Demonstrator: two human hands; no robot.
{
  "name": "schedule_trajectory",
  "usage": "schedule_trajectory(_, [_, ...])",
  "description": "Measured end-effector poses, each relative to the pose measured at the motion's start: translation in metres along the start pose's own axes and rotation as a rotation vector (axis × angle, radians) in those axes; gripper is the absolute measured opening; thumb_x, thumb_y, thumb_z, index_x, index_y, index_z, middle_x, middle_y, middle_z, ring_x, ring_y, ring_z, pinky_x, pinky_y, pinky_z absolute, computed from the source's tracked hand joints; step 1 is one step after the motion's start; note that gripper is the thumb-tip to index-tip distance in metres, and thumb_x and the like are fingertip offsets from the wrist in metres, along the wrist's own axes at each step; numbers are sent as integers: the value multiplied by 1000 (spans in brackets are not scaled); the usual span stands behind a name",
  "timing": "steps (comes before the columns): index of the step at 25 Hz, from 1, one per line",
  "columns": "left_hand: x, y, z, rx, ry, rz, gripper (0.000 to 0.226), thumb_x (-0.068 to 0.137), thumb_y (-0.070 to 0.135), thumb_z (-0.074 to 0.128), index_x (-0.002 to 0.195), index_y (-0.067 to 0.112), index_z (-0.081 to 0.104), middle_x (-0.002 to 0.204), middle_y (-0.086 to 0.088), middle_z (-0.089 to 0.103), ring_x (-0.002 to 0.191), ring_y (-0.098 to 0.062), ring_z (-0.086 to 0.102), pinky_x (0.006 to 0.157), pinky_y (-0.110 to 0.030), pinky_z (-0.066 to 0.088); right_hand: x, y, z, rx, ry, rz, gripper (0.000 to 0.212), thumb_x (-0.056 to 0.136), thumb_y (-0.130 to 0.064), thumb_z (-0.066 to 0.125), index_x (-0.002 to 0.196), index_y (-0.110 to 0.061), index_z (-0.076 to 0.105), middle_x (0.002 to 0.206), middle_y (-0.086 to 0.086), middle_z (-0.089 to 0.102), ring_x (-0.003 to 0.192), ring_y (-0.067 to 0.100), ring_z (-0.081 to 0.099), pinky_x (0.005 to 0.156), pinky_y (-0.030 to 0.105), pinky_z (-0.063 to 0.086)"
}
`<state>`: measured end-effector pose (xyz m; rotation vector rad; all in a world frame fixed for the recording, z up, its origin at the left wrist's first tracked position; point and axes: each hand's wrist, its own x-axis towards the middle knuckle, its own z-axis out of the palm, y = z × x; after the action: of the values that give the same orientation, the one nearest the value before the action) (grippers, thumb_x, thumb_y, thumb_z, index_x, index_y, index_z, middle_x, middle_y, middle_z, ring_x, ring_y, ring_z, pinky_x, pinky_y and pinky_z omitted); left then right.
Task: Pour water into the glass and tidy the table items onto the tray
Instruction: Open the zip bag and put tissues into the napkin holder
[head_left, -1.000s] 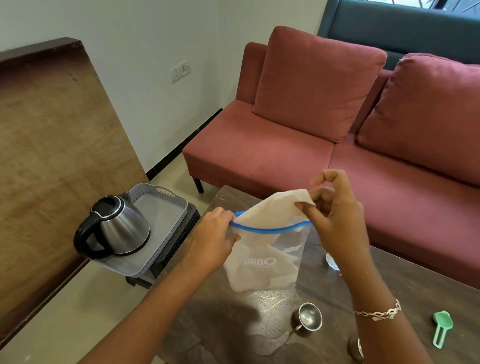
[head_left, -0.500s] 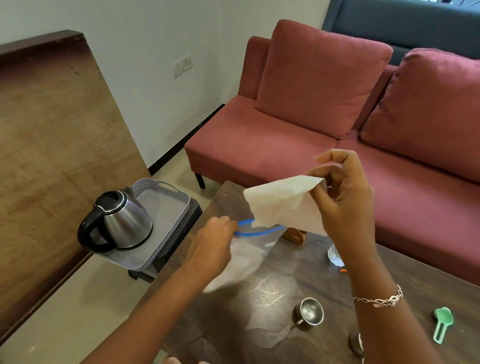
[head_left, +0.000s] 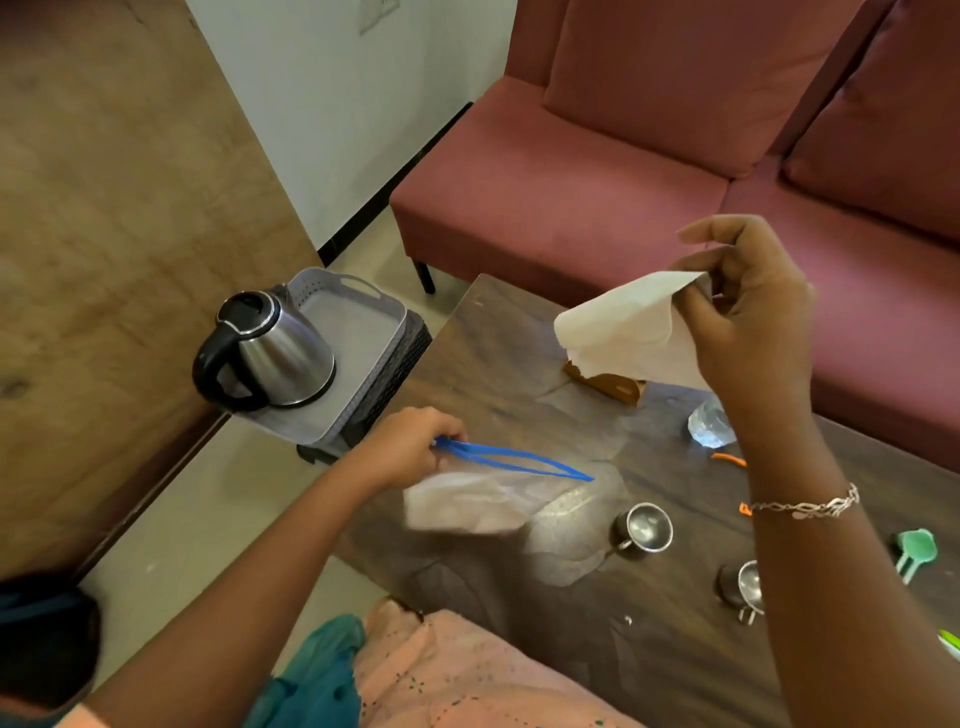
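1. Our left hand (head_left: 410, 452) pinches the blue zip edge of the bag (head_left: 483, 499). The bag trails rightward from that grip, low over the table (head_left: 493, 353), blurred, with its mouth slightly parted.
2. Our right hand (head_left: 753, 322) pinches one corner of the paper (head_left: 628, 332). The sheet hangs down and leftward from that grip, well apart from the bag.
3. Under the hanging paper a wooden holder (head_left: 608, 384) sits on the table.
4. Up and left of the left grip, off the table, a kettle (head_left: 270, 353) stands on a tray (head_left: 363, 322).
5. One steel cup (head_left: 644, 527) stands just past the bag's free end. A second cup (head_left: 743, 582) sits below the right forearm.
6. A green scoop (head_left: 917, 548) lies right of the right wrist.
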<state>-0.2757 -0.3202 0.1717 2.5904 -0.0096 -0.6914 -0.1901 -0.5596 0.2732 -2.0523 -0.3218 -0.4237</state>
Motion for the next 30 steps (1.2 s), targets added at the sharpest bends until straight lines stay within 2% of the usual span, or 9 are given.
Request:
schedule_trajectory(4, [7, -25, 8, -120, -218, -44, 35, 75, -5, 56, 68, 30, 58, 84, -1, 64, 81, -18, 57, 79, -34, 46, 0, 5, 11, -16, -40, 16, 32, 77, 3, 49, 102, -14, 58, 73, -19, 58, 62, -2, 54, 61, 13, 40])
schedule_trajectory(8, [35, -46, 33, -61, -264, -47, 28, 77, -7, 54, 90, 14, 68, 90, -5, 65, 86, -20, 57, 76, -29, 42, -2, 9, 20, -44, -90, 26, 32, 79, 4, 51, 105, -13, 60, 74, -22, 56, 63, -6, 54, 62, 9, 40])
schedule_trajectory(13, [72, -56, 51, 1, -120, -127, 34, 80, -8, 46, 101, 10, 66, 105, -14, 65, 97, -30, 59, 72, -32, 42, -9, 13, 19, -114, -125, 30, 29, 80, 3, 53, 103, -11, 62, 76, -23, 56, 68, -13, 54, 64, 4, 39])
schedule_trajectory(17, [91, -69, 57, -20, -15, -179, 35, 81, -1, 55, 113, 14, 56, 119, -10, 51, 108, -28, 53, 90, -37, 46, -13, 16, 18, -139, -128, 56, 28, 80, 0, 54, 102, -15, 62, 75, -8, 62, 70, -5, 58, 66, 9, 44])
schedule_trajectory(20, [92, -58, 54, -45, 62, -153, 56, 78, 15, 69, 128, 17, 45, 132, -8, 41, 121, -26, 42, 101, -42, 40, -16, 15, 21, -131, -141, 87, 31, 80, 3, 55, 101, -20, 61, 78, -5, 61, 74, 4, 59, 69, 21, 48])
schedule_trajectory(23, [73, -18, 41, -363, 103, -53, 77, 72, 31, 76, 137, 21, 35, 142, -5, 36, 130, -22, 35, 106, -41, 36, -15, 10, 24, -145, -182, 118, 31, 79, 5, 56, 97, -20, 64, 76, -8, 61, 72, 14, 61, 64, 15, 44])
schedule_trajectory(26, [41, 31, 30, -615, 468, 187, 72, 65, 47, 76, 125, 22, 44, 128, 2, 48, 119, -15, 44, 98, -29, 40, -15, 4, 25, -148, -225, 167, 28, 76, 3, 58, 91, -19, 67, 75, -10, 63, 68, 12, 59, 62, 9, 40])
schedule_trajectory(28, [24, 51, 26, -607, 758, 350, 56, 68, 62, 65, 107, 25, 48, 116, 8, 50, 109, -12, 47, 92, -23, 41, -15, 2, 29, -116, -258, 207, 25, 75, 3, 59, 86, -17, 68, 78, -7, 66, 68, 13, 60, 64, 16, 44])
schedule_trajectory(30, [14, 64, 21, -512, 911, 412, 51, 73, 67, 56, 99, 24, 46, 113, 9, 46, 106, -12, 45, 91, -33, 45, -15, -1, 31, -55, -294, 257, 20, 77, 1, 60, 83, -15, 68, 79, -3, 70, 73, 18, 64, 67, 27, 51])
